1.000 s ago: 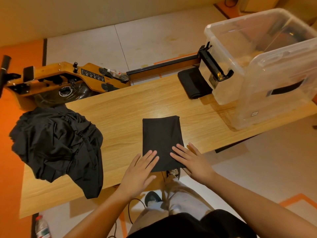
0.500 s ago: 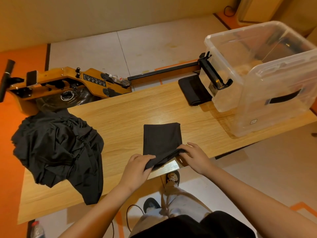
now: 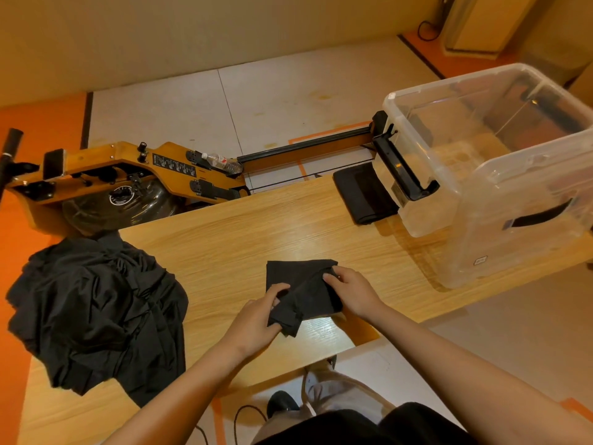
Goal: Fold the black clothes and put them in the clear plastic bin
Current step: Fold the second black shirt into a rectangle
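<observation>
The desk carries a clear bin at its right end and a heap of black clothes spilling over its left edge. Near the front edge lies a folded black garment, its near half lifted, with the left hand and right hand each clamped on it.

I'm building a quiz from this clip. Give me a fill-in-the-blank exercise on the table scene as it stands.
1. Both hands, the left hand and the right hand, grip the ____ garment.
2. The clear plastic bin holds ____ clothes.
3. The unfolded pile lies on the person's ____ side.
4. The table is made of ____.

Missing words: black; no; left; wood
</observation>
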